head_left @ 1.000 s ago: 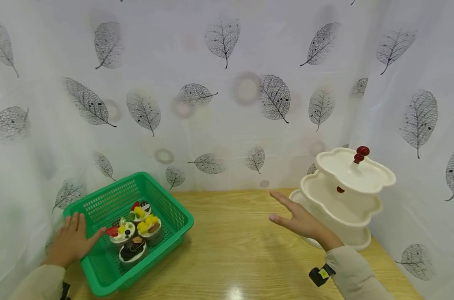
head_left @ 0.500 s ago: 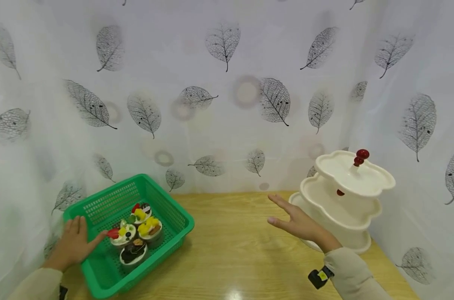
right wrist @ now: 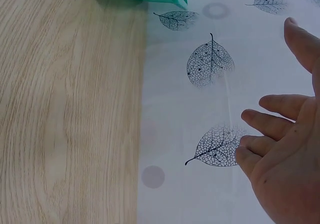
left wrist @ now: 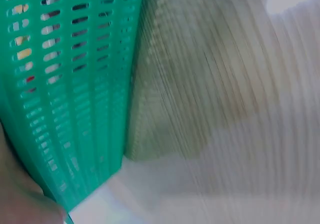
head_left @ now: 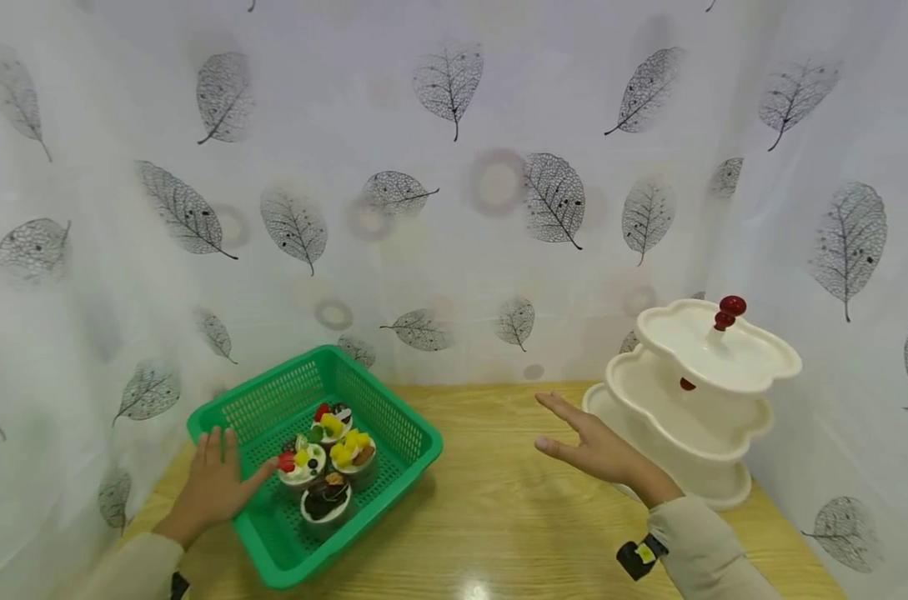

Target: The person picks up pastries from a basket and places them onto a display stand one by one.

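A green plastic basket (head_left: 333,550) sits at the left of the table in the head view. Inside it stand several small dessert cups, one topped with dark chocolate (head_left: 325,500), another with yellow fruit (head_left: 352,448), and one with a red strawberry (head_left: 301,462). My left hand (head_left: 215,487) lies against the basket's left rim, fingers extended and thumb reaching over the edge. In the left wrist view part of that hand (left wrist: 25,199) touches the rim. My right hand (head_left: 594,446) hovers with fingers spread and holds nothing, just left of a cream three-tier stand (head_left: 697,408).
The stand has scalloped tiers and a red knob (head_left: 732,307) on top, near the table's right edge. A white curtain (head_left: 454,275) printed with leaves surrounds the wooden table (head_left: 491,492) at the back and sides.
The basket and its dessert cups have slid to the right, my left hand moving along with them. My right hand stays in nearly the same place.
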